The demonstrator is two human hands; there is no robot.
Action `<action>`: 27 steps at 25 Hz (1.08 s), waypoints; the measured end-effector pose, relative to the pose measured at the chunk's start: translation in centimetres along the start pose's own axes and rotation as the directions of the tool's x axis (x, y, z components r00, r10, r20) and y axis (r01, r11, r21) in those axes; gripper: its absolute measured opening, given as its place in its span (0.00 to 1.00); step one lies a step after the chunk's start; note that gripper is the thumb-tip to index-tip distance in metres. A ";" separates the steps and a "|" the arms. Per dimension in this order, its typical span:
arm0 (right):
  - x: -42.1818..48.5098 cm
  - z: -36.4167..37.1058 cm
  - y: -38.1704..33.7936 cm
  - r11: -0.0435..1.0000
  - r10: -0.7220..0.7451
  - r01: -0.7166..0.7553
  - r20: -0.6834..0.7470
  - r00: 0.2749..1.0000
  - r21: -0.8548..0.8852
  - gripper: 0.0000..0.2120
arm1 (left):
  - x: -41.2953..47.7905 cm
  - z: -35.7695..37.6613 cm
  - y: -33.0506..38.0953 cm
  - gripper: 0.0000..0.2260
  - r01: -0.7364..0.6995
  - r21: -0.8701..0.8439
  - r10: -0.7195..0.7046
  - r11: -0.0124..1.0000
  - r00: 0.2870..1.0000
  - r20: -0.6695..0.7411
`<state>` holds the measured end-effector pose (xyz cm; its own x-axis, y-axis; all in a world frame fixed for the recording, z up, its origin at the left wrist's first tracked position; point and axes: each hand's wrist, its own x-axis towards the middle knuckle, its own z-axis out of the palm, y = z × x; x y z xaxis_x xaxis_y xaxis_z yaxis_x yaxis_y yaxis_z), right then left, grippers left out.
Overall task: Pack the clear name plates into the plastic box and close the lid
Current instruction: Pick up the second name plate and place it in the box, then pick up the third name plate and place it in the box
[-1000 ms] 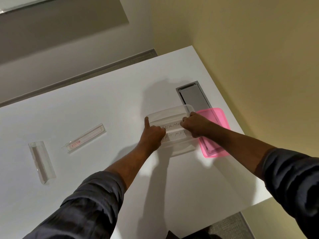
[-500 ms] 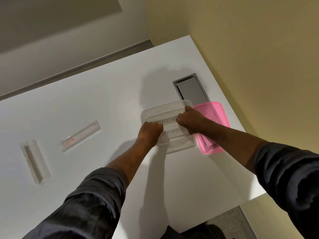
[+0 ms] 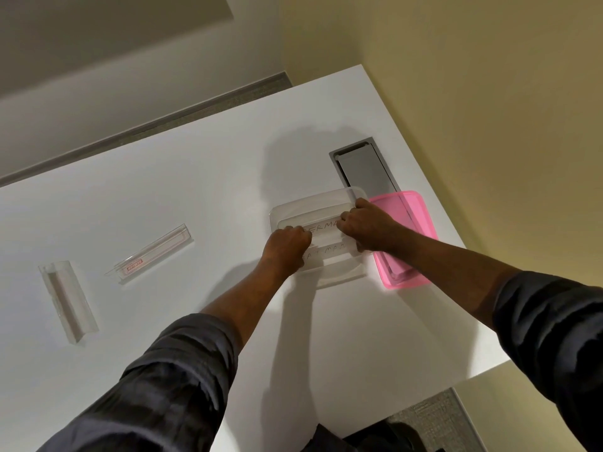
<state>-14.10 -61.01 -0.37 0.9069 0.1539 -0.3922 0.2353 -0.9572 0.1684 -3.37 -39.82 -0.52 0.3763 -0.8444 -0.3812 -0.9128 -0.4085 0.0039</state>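
— Where are your hands?

— Both are down in the clear plastic box (image 3: 293, 212) on the white table (image 3: 195, 177). My left hand (image 3: 285, 244) is curled into a loose fist at the left end of a lettered name plate (image 3: 323, 228); my right hand (image 3: 367, 228) is curled over its right end. Each seems to pinch the plate, though my fingertips are hidden, so I cannot tell how firmly.

— Anything else in the box?

— A second lettered plate (image 3: 326, 254) lies just nearer to me, under my wrists.

— And the lid?

— The pink lid (image 3: 414, 216) lies flat on the table, touching the box's right side and partly over the grey cable hatch (image 3: 362, 169).

— What remains outside?

— Two clear plates well to the left: one with a red label (image 3: 151, 254), and a plain one (image 3: 68, 300) farther left, apart from each other
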 end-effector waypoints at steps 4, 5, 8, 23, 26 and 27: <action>-0.2 -1.2 0.0 0.989 0.080 -0.067 -0.105 0.991 0.130 0.23 | -0.8 -1.2 -0.8 0.22 0.002 -0.216 -0.025 0.976 0.995 -0.101; -0.2 -1.8 0.1 0.981 0.110 -0.086 -0.134 0.985 0.177 0.23 | -1.3 -1.6 -1.1 0.21 0.001 -0.285 -0.044 0.959 0.988 -0.147; 0.2 -3.8 -0.4 0.947 0.202 -0.141 -0.195 0.960 0.288 0.20 | -3.6 -2.7 -2.6 0.16 0.008 -0.456 -0.162 0.890 0.940 -0.300; 12.1 -15.5 -11.9 0.816 0.227 -0.033 -0.267 0.936 0.578 0.13 | -16.0 0.8 -17.7 0.08 0.346 -0.786 -0.714 0.512 0.681 -0.165; 15.5 -16.4 -14.9 0.805 0.189 -0.017 -0.229 0.955 0.593 0.14 | -18.9 2.6 -21.3 0.08 0.433 -0.800 -0.798 0.416 0.595 -0.093; 16.6 -16.6 -15.8 0.801 0.176 -0.014 -0.213 0.961 0.599 0.14 | -19.7 3.3 -22.5 0.08 0.466 -0.801 -0.828 0.377 0.557 -0.066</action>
<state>3.01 -39.31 5.50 0.9875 0.0320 -0.1546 -0.0332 -0.9153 -0.4014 9.23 -12.86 3.90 0.9758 -0.1546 -0.1546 -0.0413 -0.8246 0.5641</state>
